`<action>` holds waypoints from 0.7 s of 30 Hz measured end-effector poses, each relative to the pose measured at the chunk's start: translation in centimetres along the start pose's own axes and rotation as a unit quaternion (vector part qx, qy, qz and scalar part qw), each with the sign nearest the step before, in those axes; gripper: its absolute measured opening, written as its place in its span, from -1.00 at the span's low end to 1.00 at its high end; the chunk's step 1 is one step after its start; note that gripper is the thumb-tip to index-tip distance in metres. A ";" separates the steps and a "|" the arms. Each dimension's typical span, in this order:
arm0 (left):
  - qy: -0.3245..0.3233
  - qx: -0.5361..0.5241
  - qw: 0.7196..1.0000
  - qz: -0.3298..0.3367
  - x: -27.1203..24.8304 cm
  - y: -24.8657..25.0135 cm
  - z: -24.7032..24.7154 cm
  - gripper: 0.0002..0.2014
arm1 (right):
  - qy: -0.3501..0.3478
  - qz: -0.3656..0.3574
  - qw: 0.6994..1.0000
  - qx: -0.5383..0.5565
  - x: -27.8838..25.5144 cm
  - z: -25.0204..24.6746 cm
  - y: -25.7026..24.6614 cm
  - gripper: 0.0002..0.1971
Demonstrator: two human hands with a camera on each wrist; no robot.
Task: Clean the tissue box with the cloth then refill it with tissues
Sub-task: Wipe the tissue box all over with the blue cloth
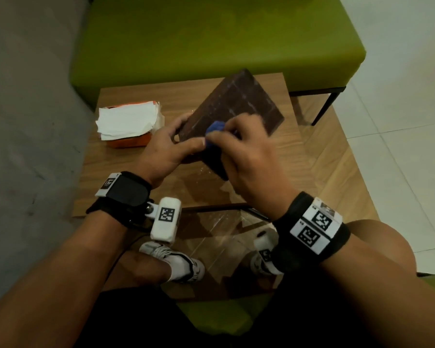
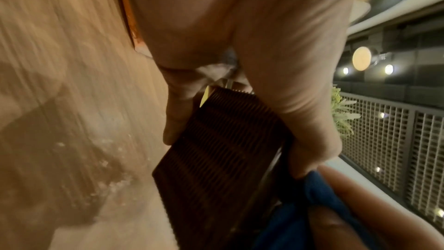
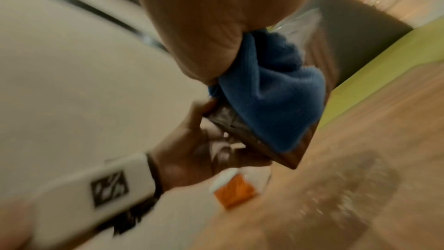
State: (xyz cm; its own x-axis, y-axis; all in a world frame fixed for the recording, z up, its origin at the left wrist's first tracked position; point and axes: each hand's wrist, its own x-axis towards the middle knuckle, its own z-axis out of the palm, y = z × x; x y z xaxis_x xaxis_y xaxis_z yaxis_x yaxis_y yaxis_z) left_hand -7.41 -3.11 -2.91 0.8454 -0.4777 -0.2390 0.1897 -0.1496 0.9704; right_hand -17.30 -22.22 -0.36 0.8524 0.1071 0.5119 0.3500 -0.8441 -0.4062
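Wood-grain laminate covered the small low table (image 1: 126, 194) we sat at, its near part smeared with a damp patch and pale crumbs. Nearest us, our right hand (image 1: 251, 156) had its fingers curled round a bunched blue microfibre cloth (image 1: 215, 133) and pressed it against the near end of the dark brown ribbed tissue box (image 1: 239, 106). Our left hand (image 1: 165, 149) clamped that same end, thumb along one face and fingers wrapped to the other side. The box was tipped up on its near lower edge, so that its long axis ran away from us and to the right, with the far corner highest and aimed toward the lime-green upholstered bench (image 1: 211, 38) beyond the table. Which face carried the opening we could not tell. Left of the box, close to our left hand, the orange pack with loose white tissues (image 1: 128, 121) lay flat on the tabletop. We judged the main danger to be the tilt: only one edge bore on the table, so a hard sideways rub could have made the box pivot or skid out of the left hand's hold, more so if the wet patch reached under it. A slipping box could also have swept against the tissues, and any moisture the cloth carried might have soaked them or left the box too damp for refilling.
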 end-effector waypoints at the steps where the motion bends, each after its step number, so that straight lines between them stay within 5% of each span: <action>1: -0.005 0.013 1.000 -0.002 -0.2 -0.3 -0.1 -0.23 | -0.027 -0.019 0.999 -0.003 -0.4 0.1 0.1 -0.70; 6: -0.013 -0.011 1.000 -0.017 -0.9 -1.8 0.7 -0.32 | 0.059 0.056 0.997 0.017 0.8 -0.2 1.6 -0.79; 10: -0.003 -0.006 1.000 -0.013 -1.3 -2.4 0.8 -0.31 | -0.061 -0.023 0.998 -0.007 -2.0 0.3 -0.2 -0.76; 15: 0.007 -0.057 0.998 -0.041 -1.6 -3.7 1.2 -0.29 | 0.041 0.070 0.997 0.014 -0.8 -0.2 1.7 -0.78; 19: -0.009 -0.042 0.998 -0.043 -2.3 -3.5 0.8 -0.31 | -0.068 -0.020 0.997 -0.009 -2.1 -0.1 -0.5 -0.72; 21: -0.005 -0.049 0.997 -0.057 -2.5 -3.4 0.8 -0.29 | -0.050 0.000 0.999 -0.018 -1.7 -0.3 0.6 -0.74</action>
State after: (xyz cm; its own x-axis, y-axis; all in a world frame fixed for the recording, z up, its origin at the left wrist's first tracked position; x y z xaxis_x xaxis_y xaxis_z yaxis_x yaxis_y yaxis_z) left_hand -10.61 -2.08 -5.65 0.8106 -0.4708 -0.3484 0.3332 -0.1186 0.9354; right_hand -18.66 -23.09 -1.21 0.8875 0.1566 0.4334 0.3369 -0.8622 -0.3784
